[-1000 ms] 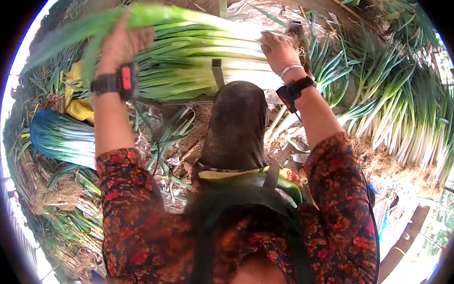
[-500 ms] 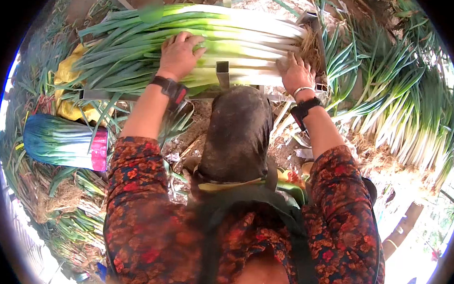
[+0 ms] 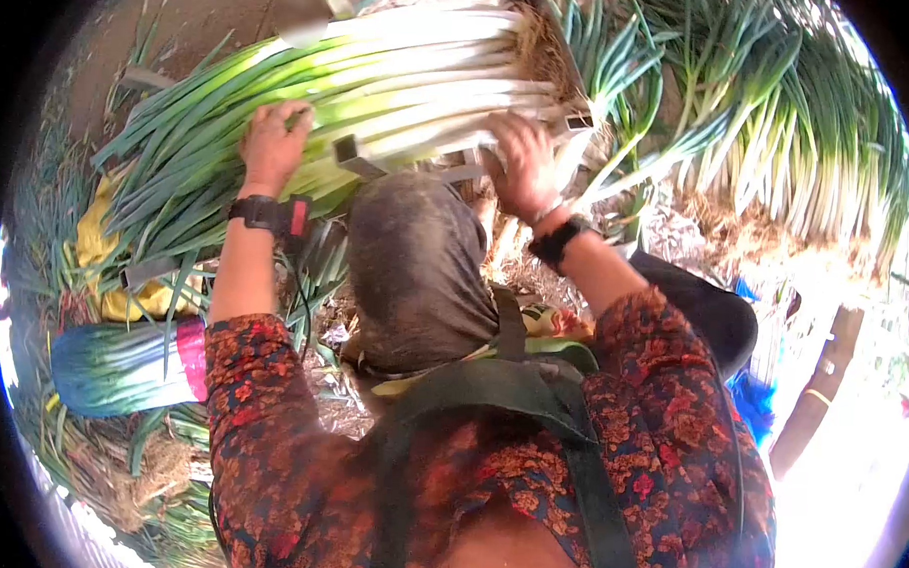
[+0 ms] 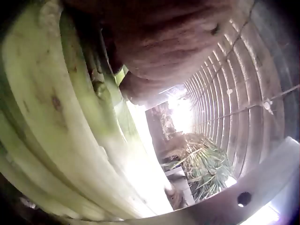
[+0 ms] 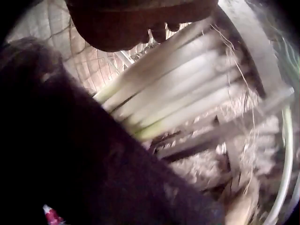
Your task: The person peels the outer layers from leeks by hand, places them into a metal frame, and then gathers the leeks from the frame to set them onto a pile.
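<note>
Long green onions lie side by side in a metal frame, leaves to the left, white stalks and roots to the right. My left hand is at the near side of the pile, over the green part, fingers bent and thumb out; I cannot tell whether it grips a stalk. In the left wrist view, pale green stalks run close beside the hand. My right hand is by the near edge of the white ends, fingers extended. The right wrist view shows white stalks below that hand's fingers.
A square metal post of the frame rises in front of my knee. More green onions lie in a row at right. A bundle with a pink band and a yellow bag lie at left.
My left hand first lifted a leafy green onion, then came down on the pile and moved left. The right hand has shifted from the root ends to the near edge. The view has turned.
</note>
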{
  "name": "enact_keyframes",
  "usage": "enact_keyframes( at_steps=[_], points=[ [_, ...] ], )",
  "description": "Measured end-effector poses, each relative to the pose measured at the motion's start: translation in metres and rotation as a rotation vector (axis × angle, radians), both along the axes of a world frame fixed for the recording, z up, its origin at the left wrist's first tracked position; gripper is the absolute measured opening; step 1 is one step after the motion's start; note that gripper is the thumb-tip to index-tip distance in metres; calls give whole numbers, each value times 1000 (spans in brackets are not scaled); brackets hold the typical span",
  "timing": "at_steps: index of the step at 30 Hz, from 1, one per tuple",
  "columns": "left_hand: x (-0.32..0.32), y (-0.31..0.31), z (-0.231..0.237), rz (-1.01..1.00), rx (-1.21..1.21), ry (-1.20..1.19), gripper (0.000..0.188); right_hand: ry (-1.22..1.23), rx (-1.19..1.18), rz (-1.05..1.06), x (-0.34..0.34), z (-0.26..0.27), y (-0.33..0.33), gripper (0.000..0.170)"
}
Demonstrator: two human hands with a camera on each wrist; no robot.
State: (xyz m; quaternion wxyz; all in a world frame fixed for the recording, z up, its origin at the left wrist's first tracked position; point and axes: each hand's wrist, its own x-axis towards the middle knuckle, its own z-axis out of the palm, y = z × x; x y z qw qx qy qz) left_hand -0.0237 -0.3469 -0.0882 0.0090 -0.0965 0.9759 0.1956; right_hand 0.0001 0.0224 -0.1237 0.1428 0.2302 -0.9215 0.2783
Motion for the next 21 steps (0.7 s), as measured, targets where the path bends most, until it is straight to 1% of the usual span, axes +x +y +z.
enact_keyframes(
  at_steps=[1,2,3,5,7,8,9,11,12,13,14,16,17,19,20,21],
  points=[
    [0,-1,-1,-32,12,36,32,-65,-25,17,30,9,4,31],
    [4,-1,0,-61,23,74,33,-186,-24,-17,52,4,12,30],
    [7,-2,2,-89,34,115,34,-304,-25,-50,68,-13,23,28],
    [11,-2,7,-151,53,151,38,-532,-32,-287,88,-68,56,24],
    [11,-2,4,-180,66,179,39,-794,-112,-483,86,-112,88,24],
    [10,-5,1,-181,50,188,39,-748,-73,-563,80,-123,98,28],
    [9,-8,-3,-179,35,200,39,-764,-55,-569,71,-132,106,24],
    [10,-3,-3,-161,23,212,38,-765,-48,-649,51,-181,124,27],
    [10,0,0,-146,26,220,36,-843,-128,-662,36,-173,126,33],
    [10,3,3,-129,26,227,35,-895,-33,-639,25,-199,133,36],
    [10,8,5,-120,10,246,31,-944,61,-615,14,-247,144,39],
    [9,7,3,-140,-22,280,29,-1177,-16,-839,-14,-189,123,51],
    [8,5,0,-149,-38,295,28,-1221,-4,-853,-21,-190,117,50],
    [3,1,-4,-111,-45,258,27,-1142,-13,-802,-23,-187,114,47],
    [3,1,-4,-100,-47,250,27,-1195,37,-757,-27,-183,115,43],
    [3,1,-4,-90,-48,239,26,-1113,84,-650,-17,-247,129,43]
  ],
)
